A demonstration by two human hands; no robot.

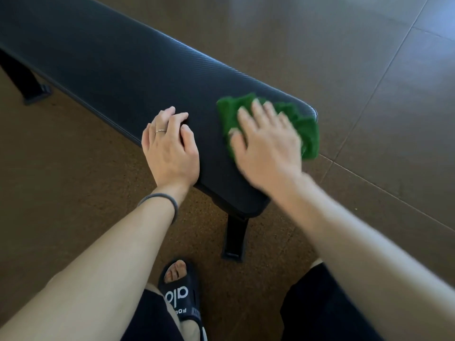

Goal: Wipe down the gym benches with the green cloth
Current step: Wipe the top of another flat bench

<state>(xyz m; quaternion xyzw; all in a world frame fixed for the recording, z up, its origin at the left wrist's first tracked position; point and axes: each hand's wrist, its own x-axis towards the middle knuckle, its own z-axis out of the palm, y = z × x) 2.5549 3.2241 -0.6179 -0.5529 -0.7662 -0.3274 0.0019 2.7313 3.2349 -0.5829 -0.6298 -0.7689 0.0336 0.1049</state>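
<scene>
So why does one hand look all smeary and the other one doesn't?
In the head view, the right hand is blurred because it is moving, palm flat on the green cloth on the bench; the left hand rests on the bench's near edge and looks sharp. Soft glare whitens the floor tiles at the top, and the wide lens stretches the forearms.

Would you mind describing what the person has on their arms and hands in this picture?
Both forearms are bare, with no sleeves in view. The left hand wears a thin silver ring on one finger, and a grey elastic band, like a hair tie, circles the left wrist. The right hand shows no ring or band, though it is motion-blurred, so small details could be missed.
</scene>
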